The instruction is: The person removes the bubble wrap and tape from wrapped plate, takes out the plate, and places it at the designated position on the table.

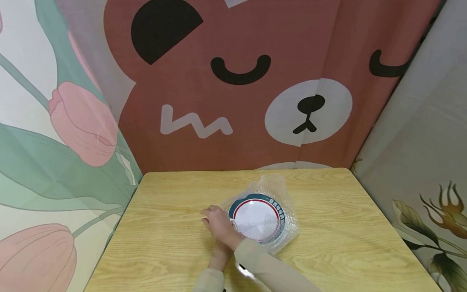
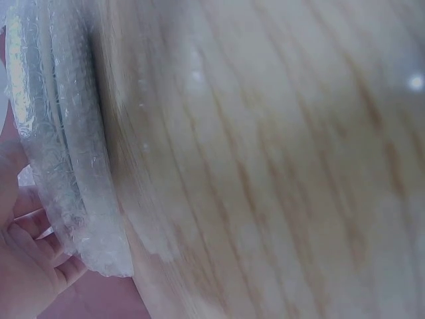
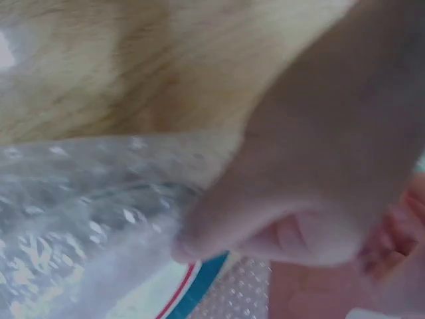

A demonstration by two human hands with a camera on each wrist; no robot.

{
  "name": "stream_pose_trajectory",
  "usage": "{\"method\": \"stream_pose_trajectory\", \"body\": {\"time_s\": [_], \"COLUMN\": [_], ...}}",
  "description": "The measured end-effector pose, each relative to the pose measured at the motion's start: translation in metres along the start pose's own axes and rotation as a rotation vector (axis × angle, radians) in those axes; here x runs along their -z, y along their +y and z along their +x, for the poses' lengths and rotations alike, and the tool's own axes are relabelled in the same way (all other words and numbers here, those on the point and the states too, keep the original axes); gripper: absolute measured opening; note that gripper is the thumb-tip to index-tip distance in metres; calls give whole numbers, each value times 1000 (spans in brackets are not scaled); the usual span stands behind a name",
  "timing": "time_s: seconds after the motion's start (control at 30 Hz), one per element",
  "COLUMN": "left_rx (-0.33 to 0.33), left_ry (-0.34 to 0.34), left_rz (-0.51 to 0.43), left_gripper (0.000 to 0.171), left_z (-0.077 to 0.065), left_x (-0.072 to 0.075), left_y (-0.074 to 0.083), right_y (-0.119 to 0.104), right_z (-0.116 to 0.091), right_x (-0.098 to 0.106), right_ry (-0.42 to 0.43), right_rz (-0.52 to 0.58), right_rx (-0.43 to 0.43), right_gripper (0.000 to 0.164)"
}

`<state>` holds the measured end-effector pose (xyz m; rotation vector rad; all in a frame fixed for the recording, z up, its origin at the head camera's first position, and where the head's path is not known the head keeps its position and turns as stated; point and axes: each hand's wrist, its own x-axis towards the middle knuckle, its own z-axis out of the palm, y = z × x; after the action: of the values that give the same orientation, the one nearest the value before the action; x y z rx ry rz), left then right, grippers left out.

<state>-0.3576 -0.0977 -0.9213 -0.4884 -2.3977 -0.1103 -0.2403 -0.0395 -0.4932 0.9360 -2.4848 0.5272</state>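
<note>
A round plate (image 1: 256,219) with a white middle, a red ring and a lettered teal rim lies inside clear bubble wrap (image 1: 290,227). My right hand (image 1: 220,225) reaches across my left forearm to the plate's left side. In the right wrist view, its thumb (image 3: 192,244) presses on the wrap beside the teal rim, and the wrap is pinched there. My left hand (image 2: 30,259) shows in the left wrist view, its bent fingers holding the wrapped edge. In the head view it is mostly hidden beneath the right hand.
The light wooden table (image 1: 164,243) has a rounded back edge, with a bear-print curtain (image 1: 237,121) behind it. Flower-print cloth (image 1: 43,178) hangs on the left, and another printed cloth on the right. A shiny pale thing (image 1: 245,271) shows partly below my right sleeve.
</note>
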Motion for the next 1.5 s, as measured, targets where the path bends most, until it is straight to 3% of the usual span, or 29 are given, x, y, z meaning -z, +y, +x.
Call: {"method": "stream_pose_trajectory", "body": {"time_s": [0.07, 0.13, 0.2, 0.23, 0.3, 0.33, 0.43, 0.5, 0.63, 0.77, 0.87, 1.13, 1.27, 1.5], "left_rx": [20, 38, 76, 82, 78, 85, 86, 107, 148, 189, 215, 219, 218, 218], "left_ry": [-116, -128, -148, -131, -25, -19, 65, 53, -7, -102, -161, -160, -166, -171], "left_rz": [7, 14, -36, -63, -124, -168, -219, -227, -232, -260, -278, -288, -288, -290], "left_gripper": [22, 21, 21, 21, 21, 22, 25, 28, 31, 32, 34, 33, 33, 33], "left_z": [24, 55, 85, 97, 112, 118, 123, 125, 128, 127, 127, 128, 129, 131], "left_x": [68, 154, 243, 280, 323, 339, 351, 352, 355, 354, 355, 360, 362, 361], "left_y": [11, 26, 44, 51, 59, 62, 64, 64, 65, 66, 67, 69, 69, 68], "right_y": [2, 5, 10, 13, 21, 24, 34, 39, 48, 61, 75, 100, 102, 104], "right_z": [2, 3, 2, 0, -6, -9, -18, -21, -23, -25, -30, -40, -44, -49], "right_x": [9, 19, 26, 30, 37, 40, 51, 60, 80, 99, 108, 113, 113, 113], "right_ry": [-98, -147, -160, -162, -160, -167, -191, -206, -255, -383, -434, -510, -540, -514], "right_rz": [8, 35, 69, 97, 128, 136, 138, 101, 26, -17, -48, -54, -27, 7], "right_rx": [-50, -87, -123, -142, -185, -213, -277, -304, -354, -451, -514, -696, -734, -761], "right_gripper": [22, 22, 14, 11, 10, 10, 11, 11, 13, 22, 25, 31, 39, 28]}}
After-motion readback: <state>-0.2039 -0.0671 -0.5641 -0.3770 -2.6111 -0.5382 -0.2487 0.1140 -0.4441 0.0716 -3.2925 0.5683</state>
